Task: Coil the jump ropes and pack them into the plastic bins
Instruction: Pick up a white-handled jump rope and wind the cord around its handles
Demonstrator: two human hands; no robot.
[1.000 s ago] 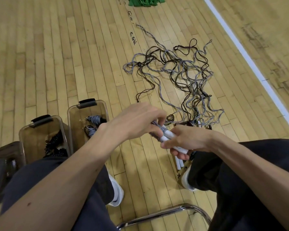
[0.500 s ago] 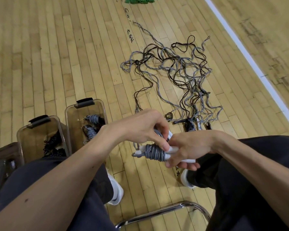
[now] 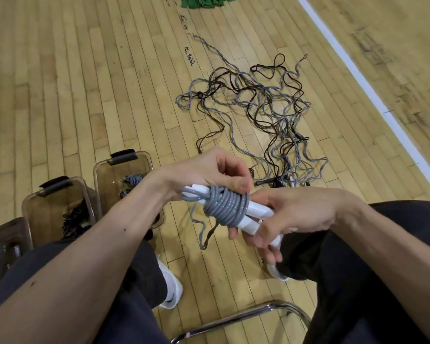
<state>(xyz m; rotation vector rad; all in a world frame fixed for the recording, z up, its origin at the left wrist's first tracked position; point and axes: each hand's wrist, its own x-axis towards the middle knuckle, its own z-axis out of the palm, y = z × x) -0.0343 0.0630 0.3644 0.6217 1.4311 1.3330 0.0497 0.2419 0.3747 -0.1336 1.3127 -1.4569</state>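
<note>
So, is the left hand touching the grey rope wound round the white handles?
Touching. The head view shows the left hand with its fingers curled onto the grey rope, no gap, while the right hand holds the white handles.

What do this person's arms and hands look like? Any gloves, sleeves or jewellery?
Neither the left hand nor the right hand wears a glove. The left forearm and right forearm are uncovered as far as the picture's edge, so no sleeves show. No watch, bracelet or ring is visible. Lower down, the person wears dark trousers and white shoes.
</note>
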